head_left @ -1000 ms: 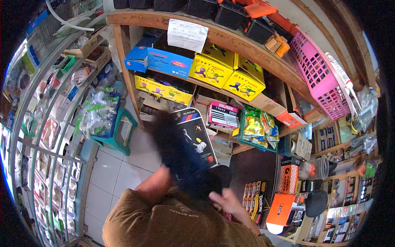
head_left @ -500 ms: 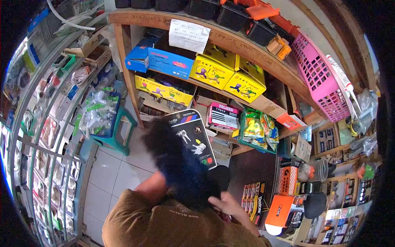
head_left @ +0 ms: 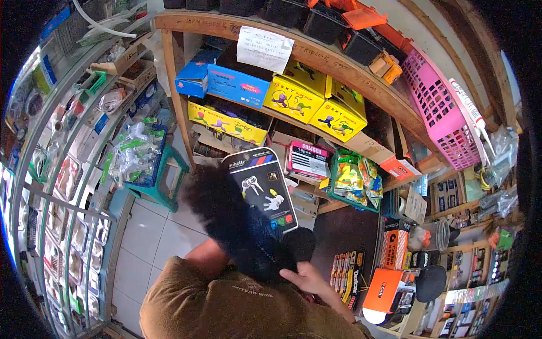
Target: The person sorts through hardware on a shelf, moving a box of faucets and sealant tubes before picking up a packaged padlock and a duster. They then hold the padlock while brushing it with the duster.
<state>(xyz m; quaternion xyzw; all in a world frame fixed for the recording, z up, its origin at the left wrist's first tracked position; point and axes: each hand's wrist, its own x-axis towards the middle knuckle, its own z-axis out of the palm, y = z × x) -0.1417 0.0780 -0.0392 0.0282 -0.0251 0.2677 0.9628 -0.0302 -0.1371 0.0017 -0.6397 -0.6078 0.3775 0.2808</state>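
A black lock package point(head_left: 262, 186) with rounded corners, printed with keys and a padlock, stands out in front of the shelves. A dark, fuzzy-edged shape point(head_left: 237, 220), whose kind I cannot make out, covers its left and lower parts. My left forearm reaches up to this shape, and my left hand is hidden behind it. My right hand point(head_left: 309, 281) is at the shape's lower right end. Its fingers are bent and partly covered, and what they grip cannot be made out.
Yellow boxes point(head_left: 296, 96) and a blue box point(head_left: 237, 85) fill the wooden shelf. Below are a pink box point(head_left: 307, 160) and a green basket point(head_left: 355, 195) of packets. A teal stool point(head_left: 164, 198) bears bagged goods. Glass display shelving point(head_left: 62, 209) lines the left; an orange box point(head_left: 383, 294) stands at right.
More of the lock package's left side and lettering shows now. The dark shape has moved slightly left across it. My right hand has shifted a little left.
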